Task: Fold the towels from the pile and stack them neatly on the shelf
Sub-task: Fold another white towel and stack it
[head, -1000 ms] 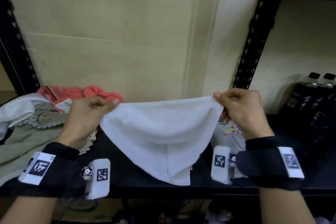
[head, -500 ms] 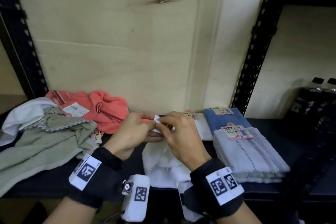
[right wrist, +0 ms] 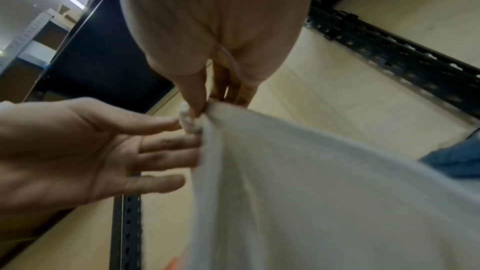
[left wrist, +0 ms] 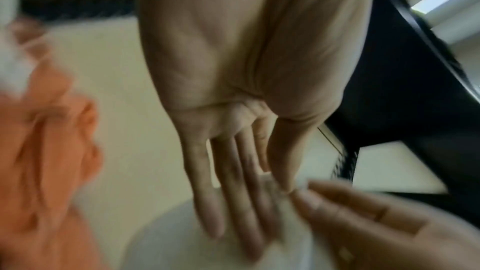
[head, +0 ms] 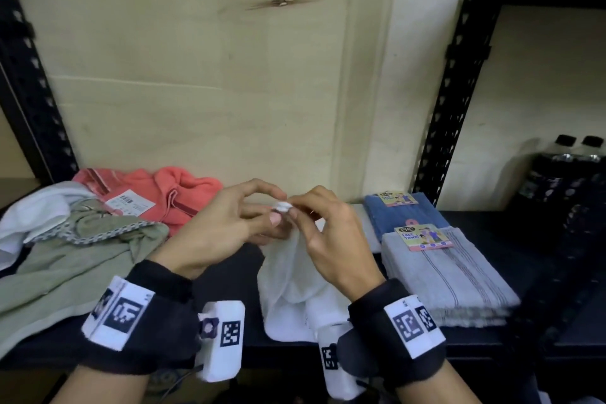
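A white towel [head: 295,285] hangs doubled over the black shelf [head: 229,272], with its two top corners brought together. My right hand [head: 295,211] pinches both corners between thumb and fingers, which the right wrist view [right wrist: 205,106] shows clearly. My left hand [head: 279,209] sits right against them, palm open and fingers straight, its fingertips [right wrist: 179,143] touching the bunched corners. The left wrist view is blurred and shows the left hand's [left wrist: 249,202] fingers stretched out over the white cloth. An unfolded pile lies to the left: a green towel [head: 75,259], a coral towel [head: 183,197] and a white one [head: 36,210].
Folded towels lie at the right: a grey striped one [head: 449,282] in front, a blue one [head: 400,213] behind, each with a paper tag. Black perforated uprights [head: 459,92] frame the bay and a plywood panel backs it. Dark bottles [head: 570,174] stand in the neighbouring bay.
A second ago my hands held the towel spread wide by its top corners. They have come together at the centre, the towel now hangs doubled, and my left fingers have straightened.
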